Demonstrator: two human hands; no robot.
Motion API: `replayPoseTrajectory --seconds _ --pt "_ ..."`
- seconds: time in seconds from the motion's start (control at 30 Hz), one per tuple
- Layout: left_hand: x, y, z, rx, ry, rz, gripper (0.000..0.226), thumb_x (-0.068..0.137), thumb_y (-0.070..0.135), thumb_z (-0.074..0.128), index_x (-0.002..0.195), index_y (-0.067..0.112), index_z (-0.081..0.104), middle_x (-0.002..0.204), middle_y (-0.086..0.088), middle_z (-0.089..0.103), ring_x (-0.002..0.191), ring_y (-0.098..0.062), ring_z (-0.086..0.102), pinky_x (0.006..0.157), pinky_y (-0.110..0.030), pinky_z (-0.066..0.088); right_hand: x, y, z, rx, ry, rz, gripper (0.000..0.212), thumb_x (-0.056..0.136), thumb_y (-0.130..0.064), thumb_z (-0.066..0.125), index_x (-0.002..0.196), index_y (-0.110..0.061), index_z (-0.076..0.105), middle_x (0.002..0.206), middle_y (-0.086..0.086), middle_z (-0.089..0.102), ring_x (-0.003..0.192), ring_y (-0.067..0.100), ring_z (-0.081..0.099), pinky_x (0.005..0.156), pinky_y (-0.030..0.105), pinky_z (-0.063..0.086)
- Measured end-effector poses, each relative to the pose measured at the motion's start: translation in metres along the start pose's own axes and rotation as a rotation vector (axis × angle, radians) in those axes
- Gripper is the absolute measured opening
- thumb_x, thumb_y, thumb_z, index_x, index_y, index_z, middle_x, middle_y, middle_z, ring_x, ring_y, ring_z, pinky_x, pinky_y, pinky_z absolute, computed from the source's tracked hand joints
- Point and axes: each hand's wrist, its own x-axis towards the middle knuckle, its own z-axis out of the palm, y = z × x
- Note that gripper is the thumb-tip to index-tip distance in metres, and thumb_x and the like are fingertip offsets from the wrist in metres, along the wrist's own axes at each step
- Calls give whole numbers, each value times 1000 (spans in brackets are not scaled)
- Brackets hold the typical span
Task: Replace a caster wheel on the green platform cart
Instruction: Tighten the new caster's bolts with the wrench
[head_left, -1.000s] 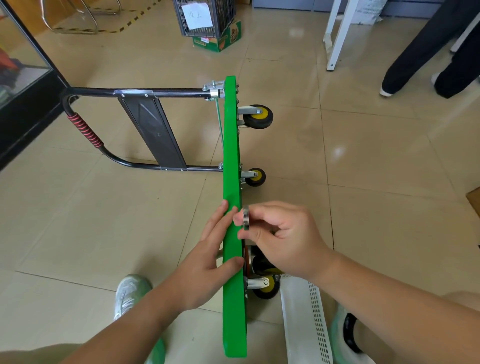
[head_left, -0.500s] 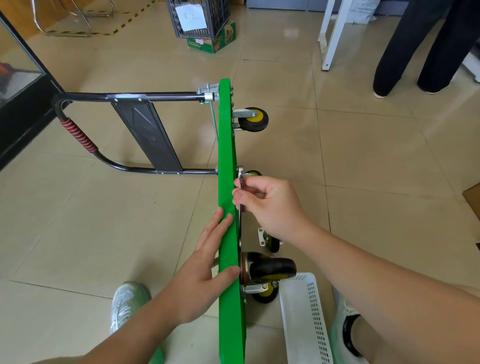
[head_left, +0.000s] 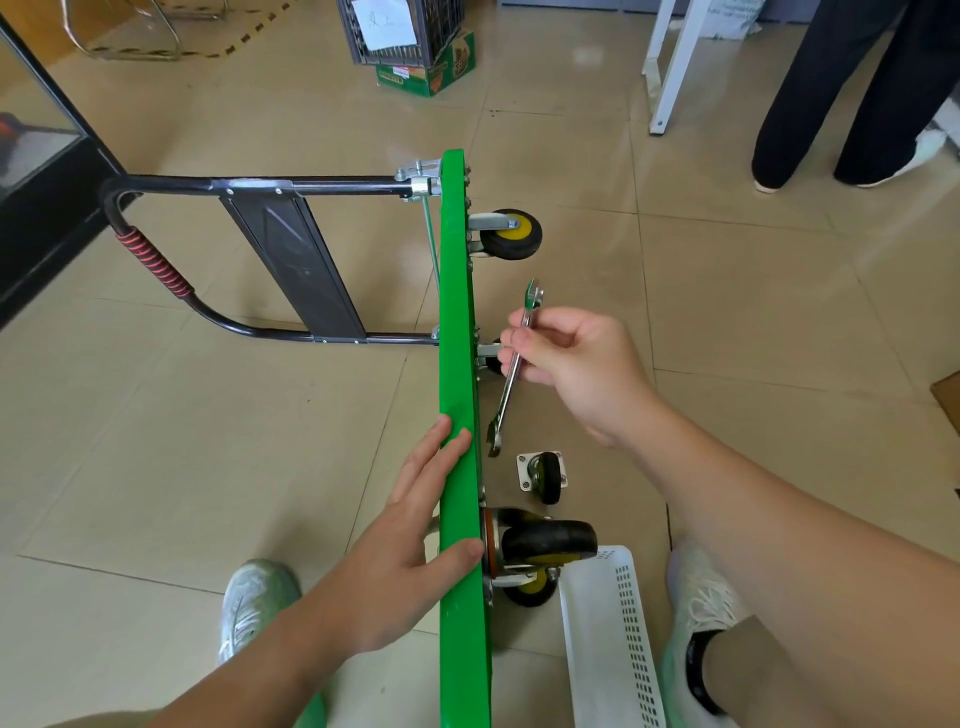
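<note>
The green platform cart (head_left: 457, 322) stands on its long edge on the floor, wheels facing right and its black handle (head_left: 156, 270) folded out to the left. My left hand (head_left: 415, 530) rests on the deck's top edge, fingers straight on the left face and thumb on the edge. My right hand (head_left: 566, 358) holds a silver wrench (head_left: 511, 374) just right of the deck, near the middle. A loose small caster (head_left: 543, 475) lies on the floor below that hand. A large black caster (head_left: 545, 540) sits against the deck's underside close to me.
A white perforated basket (head_left: 613, 639) lies on the floor between my shoes. Two yellow-hubbed wheels (head_left: 511, 234) stick out at the cart's far end. A person's dark-trousered legs (head_left: 852, 88) stand at the back right, near a white table leg (head_left: 670, 62). A crate on a box (head_left: 421, 47) sits far ahead.
My right hand has moved up and away from the near caster, out to the right of the deck, and the wrench it holds now shows at full length. The left hand stayed put.
</note>
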Motion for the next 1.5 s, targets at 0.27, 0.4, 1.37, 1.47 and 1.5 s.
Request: replayPoseTrajectory --seconds 0.27,0.4,1.37,1.47,1.5 --pt "-2 -1 7 -54 52 11 80 94 33 59 159 46 14 165 39 -4 149 20 6 111 -4 30 -70 13 1 -145 -173 -316 23 84 6 74 101 -10 75 97 4 78 94 19 74 89 33 59" --pt "-2 1 8 -54 64 11 80 93 32 59 159 48 14 165 40 -4 148 22 8 109 -2 31 -83 27 6 -182 -162 -432 25 82 2 75 104 -8 75 102 7 76 98 17 74 91 33 59" --pt "0 1 8 -71 65 12 82 93 32 59 159 47 14 164 41 -3 148 22 8 110 -7 37 -57 38 24 -209 -83 -382 26 87 3 70 95 -21 76 96 -4 77 96 16 74 96 41 57" --pt "0 1 7 -75 65 14 80 93 32 59 158 46 15 163 43 -3 147 23 8 110 -7 36 -40 35 22 -151 -25 -225 31 88 4 70 96 -26 73 90 -3 77 88 16 75 94 41 58" --pt "0 1 7 -74 62 12 80 94 32 59 158 46 15 163 43 -3 147 23 7 110 -6 36 -33 36 22 -153 -17 -192 30 89 2 69 96 -27 73 87 -3 77 85 16 75 92 40 59"
